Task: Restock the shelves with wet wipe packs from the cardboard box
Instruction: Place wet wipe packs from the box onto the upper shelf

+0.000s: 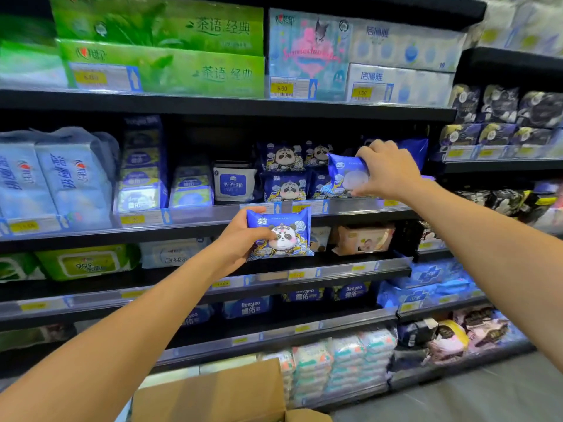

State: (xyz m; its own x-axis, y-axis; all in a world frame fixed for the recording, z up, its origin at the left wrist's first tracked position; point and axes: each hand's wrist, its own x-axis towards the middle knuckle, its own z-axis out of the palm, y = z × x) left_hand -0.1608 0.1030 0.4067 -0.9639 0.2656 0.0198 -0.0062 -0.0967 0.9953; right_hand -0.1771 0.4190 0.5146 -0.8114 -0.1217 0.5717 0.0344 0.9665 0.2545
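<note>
Black shelf (213, 108) ahead. Left hand (240, 239) grips 1 blue panda-print plastic wipe pack (281, 236); right hand (387, 169) pinches a second pack (347, 175). Likely soft, light: hold edges.

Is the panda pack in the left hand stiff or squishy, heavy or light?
Probably squishy: the panda pack has crinkled film edges. Likely light: the left hand holds it out by one end. Its glossy wrap may slip.

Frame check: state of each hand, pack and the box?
left hand, grips panda pack
panda pack, held in front of shelf, not shelved
right hand, grips blue pack
blue pack, tilted, at the shelf by stacked packs
stacked packs, two high on shelf
cardboard box, flap showing, contents hidden
</note>
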